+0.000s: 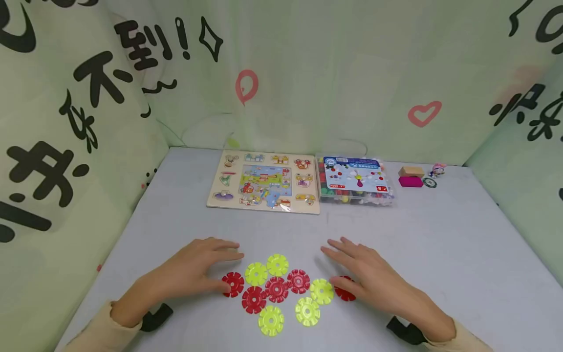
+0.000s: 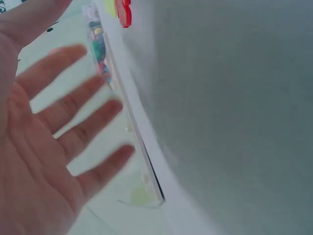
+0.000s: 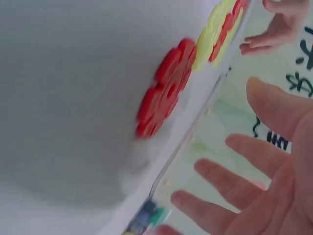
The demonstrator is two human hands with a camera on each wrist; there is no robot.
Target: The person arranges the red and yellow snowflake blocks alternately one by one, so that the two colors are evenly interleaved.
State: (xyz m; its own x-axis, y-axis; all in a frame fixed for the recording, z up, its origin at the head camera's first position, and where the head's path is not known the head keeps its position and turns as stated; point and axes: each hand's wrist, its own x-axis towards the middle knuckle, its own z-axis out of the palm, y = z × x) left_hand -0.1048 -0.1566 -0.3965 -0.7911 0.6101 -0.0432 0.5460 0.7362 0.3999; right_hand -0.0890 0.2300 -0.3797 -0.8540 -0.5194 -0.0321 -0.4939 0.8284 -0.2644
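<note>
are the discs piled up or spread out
Spread out: in the head view, the discs lie side by side on the table, not stacked.

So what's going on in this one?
A person's left hand and right hand hover open at either side of a loose cluster of toothed plastic discs, five red discs and five yellow-green discs, lying on a table. Neither hand grips anything. Farther back lie a picture puzzle board and a clear box of colored pieces.
</note>
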